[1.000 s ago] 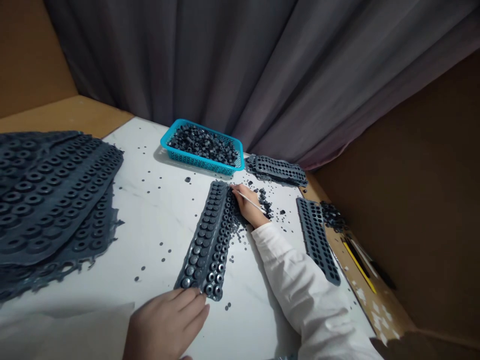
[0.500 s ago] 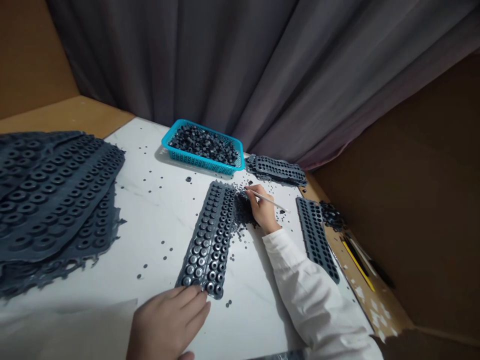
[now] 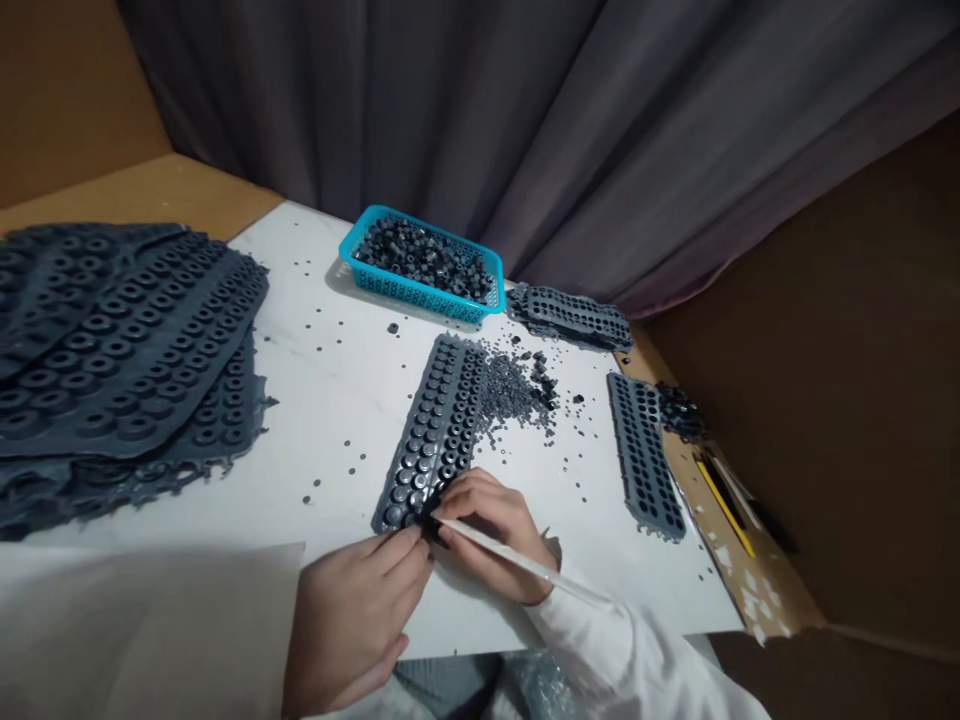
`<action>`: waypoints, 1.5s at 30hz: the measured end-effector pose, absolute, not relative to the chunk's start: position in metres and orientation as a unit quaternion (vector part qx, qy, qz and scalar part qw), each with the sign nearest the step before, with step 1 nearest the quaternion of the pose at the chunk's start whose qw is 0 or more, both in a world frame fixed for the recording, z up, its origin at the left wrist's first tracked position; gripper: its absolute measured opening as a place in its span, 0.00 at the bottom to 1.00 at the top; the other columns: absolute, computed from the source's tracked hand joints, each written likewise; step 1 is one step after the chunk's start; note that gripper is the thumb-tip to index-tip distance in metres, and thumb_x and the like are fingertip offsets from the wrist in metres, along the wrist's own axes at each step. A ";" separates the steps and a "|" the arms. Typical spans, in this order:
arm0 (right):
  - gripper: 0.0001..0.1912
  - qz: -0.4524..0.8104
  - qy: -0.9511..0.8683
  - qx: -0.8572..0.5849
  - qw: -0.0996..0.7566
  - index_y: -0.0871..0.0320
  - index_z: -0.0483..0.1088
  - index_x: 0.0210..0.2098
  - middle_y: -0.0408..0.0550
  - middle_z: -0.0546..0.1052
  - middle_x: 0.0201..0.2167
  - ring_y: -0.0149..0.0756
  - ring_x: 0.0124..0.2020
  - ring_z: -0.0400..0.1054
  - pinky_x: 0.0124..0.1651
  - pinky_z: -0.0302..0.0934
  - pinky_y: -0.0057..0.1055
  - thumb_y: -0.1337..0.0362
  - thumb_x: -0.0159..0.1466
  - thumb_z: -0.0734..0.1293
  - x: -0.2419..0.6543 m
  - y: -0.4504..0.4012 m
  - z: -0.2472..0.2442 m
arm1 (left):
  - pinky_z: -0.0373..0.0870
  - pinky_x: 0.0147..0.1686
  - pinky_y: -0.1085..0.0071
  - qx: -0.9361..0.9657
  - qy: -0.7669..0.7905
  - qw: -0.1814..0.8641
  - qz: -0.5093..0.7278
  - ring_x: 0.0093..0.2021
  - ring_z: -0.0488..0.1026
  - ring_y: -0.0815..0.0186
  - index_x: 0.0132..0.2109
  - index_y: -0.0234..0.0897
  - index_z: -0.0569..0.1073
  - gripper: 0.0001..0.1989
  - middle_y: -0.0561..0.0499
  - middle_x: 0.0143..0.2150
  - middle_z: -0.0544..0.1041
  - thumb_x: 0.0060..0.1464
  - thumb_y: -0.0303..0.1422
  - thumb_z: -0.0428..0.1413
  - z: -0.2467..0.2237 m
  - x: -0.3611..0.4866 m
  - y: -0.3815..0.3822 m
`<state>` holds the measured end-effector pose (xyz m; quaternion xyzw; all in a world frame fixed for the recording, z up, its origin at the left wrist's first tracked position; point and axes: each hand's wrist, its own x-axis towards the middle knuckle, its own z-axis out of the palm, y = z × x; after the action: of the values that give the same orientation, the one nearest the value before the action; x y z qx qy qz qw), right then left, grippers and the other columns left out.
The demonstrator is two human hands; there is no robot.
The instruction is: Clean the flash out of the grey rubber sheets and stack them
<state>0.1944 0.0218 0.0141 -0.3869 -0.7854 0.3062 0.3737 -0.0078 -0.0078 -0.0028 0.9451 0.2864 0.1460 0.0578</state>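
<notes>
A dark grey rubber sheet [image 3: 424, 430] with rows of moulded round studs lies lengthwise on the white table. My left hand [image 3: 360, 615] is closed at its near end, fingertips on the edge; the thumb sits lower and is partly hidden. Between the fingers of my right hand [image 3: 499, 530] is a thin white stick [image 3: 502, 550], its tip at the sheet's near right corner by my left fingertips. The right fingers cover that corner, so the exact contact is hidden. Beside the sheet's far right side spreads a pile of tiny dark discs [image 3: 510, 390] with some larger dark pieces [image 3: 544, 380].
Behind stands a blue basket [image 3: 420, 290] full of small dark rubber parts. Large studded sheets [image 3: 135, 350] are heaped at left. Perforated sheets [image 3: 574, 315] are stacked at back right, another perforated sheet [image 3: 646, 455] nearer. A yellow tool [image 3: 724, 505] lies on the right ledge.
My right hand has come back from the disc pile to the sheet's near end, bringing the white stick. My left hand stays at that end. The view has shifted slightly.
</notes>
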 end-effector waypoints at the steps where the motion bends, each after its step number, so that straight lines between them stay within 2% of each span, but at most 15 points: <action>1: 0.05 0.309 -0.792 -0.371 0.372 0.55 0.70 0.36 0.48 0.77 0.31 0.36 0.36 0.71 0.41 0.66 0.35 0.68 0.60 0.65 0.193 0.019 0.013 | 0.60 0.55 0.72 0.949 0.279 0.044 0.137 0.55 0.66 0.64 0.50 0.33 0.73 0.19 0.47 0.52 0.74 0.56 0.38 0.52 -0.003 -0.008 -0.008; 3: 0.05 0.306 -0.799 -0.359 0.373 0.54 0.70 0.36 0.48 0.78 0.32 0.36 0.37 0.71 0.43 0.66 0.36 0.67 0.60 0.66 0.192 0.016 0.011 | 0.60 0.55 0.72 0.953 0.264 0.017 0.145 0.54 0.67 0.63 0.49 0.32 0.73 0.17 0.46 0.50 0.75 0.57 0.38 0.50 -0.005 -0.008 -0.008; 6: 0.04 0.306 -0.798 -0.364 0.370 0.54 0.71 0.35 0.49 0.78 0.36 0.37 0.40 0.71 0.46 0.66 0.38 0.68 0.59 0.67 0.195 0.016 0.009 | 0.65 0.51 0.69 0.937 0.252 -0.011 0.241 0.48 0.71 0.63 0.43 0.33 0.75 0.13 0.46 0.44 0.78 0.58 0.31 0.47 -0.008 -0.007 -0.009; 9: 0.05 0.314 -0.801 -0.365 0.356 0.54 0.71 0.35 0.50 0.78 0.40 0.38 0.44 0.70 0.48 0.65 0.40 0.69 0.59 0.67 0.196 0.015 0.008 | 0.69 0.45 0.66 0.910 0.263 -0.011 0.319 0.42 0.74 0.62 0.37 0.34 0.75 0.14 0.47 0.38 0.79 0.57 0.24 0.44 -0.012 -0.002 -0.010; 14: 0.07 0.301 -0.813 -0.362 0.343 0.54 0.71 0.37 0.50 0.78 0.43 0.38 0.48 0.69 0.50 0.65 0.40 0.70 0.59 0.67 0.196 0.014 0.003 | 0.70 0.42 0.61 0.882 0.302 0.015 0.361 0.41 0.74 0.59 0.36 0.34 0.75 0.16 0.45 0.38 0.79 0.57 0.23 0.42 -0.019 0.002 -0.014; 20: 0.05 0.133 -0.909 -0.289 0.271 0.55 0.70 0.37 0.50 0.77 0.47 0.40 0.49 0.68 0.46 0.66 0.40 0.69 0.63 0.64 0.198 0.018 0.005 | 0.71 0.42 0.64 0.918 0.271 0.041 0.286 0.43 0.73 0.58 0.41 0.33 0.74 0.14 0.43 0.41 0.77 0.54 0.28 0.45 -0.017 -0.006 -0.011; 25: 0.05 0.022 -0.939 -0.250 0.237 0.60 0.70 0.35 0.58 0.75 0.48 0.42 0.49 0.67 0.44 0.68 0.40 0.71 0.64 0.62 0.198 0.021 0.009 | 0.70 0.45 0.65 0.935 0.263 0.054 0.234 0.47 0.71 0.58 0.45 0.33 0.73 0.15 0.42 0.45 0.76 0.51 0.30 0.48 -0.011 -0.010 -0.009; 29: 0.05 0.052 -0.915 -0.294 0.272 0.60 0.68 0.38 0.57 0.75 0.48 0.40 0.50 0.67 0.47 0.68 0.39 0.72 0.64 0.62 0.200 0.022 0.009 | 0.70 0.45 0.65 0.937 0.262 0.052 0.224 0.48 0.70 0.57 0.44 0.34 0.73 0.14 0.42 0.47 0.75 0.50 0.32 0.51 -0.010 -0.011 -0.009; 34: 0.03 0.154 -0.893 -0.305 0.292 0.59 0.68 0.37 0.53 0.76 0.48 0.37 0.52 0.65 0.50 0.65 0.36 0.67 0.63 0.66 0.199 0.019 0.006 | 0.70 0.45 0.65 0.944 0.247 0.039 0.215 0.47 0.71 0.57 0.44 0.34 0.73 0.14 0.43 0.46 0.76 0.51 0.34 0.52 -0.011 -0.012 -0.007; 45: 0.02 0.108 -0.918 -0.273 0.266 0.60 0.69 0.34 0.50 0.76 0.48 0.36 0.50 0.67 0.48 0.64 0.36 0.68 0.64 0.64 0.199 0.021 0.002 | 0.70 0.45 0.64 0.946 0.239 0.049 0.212 0.47 0.72 0.56 0.44 0.32 0.74 0.15 0.41 0.45 0.77 0.51 0.33 0.52 -0.009 -0.011 -0.006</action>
<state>0.1986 0.0211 0.0019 -0.2727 -0.9183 0.1078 0.2658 -0.0115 -0.0058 -0.0094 0.9464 0.2390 0.2117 0.0487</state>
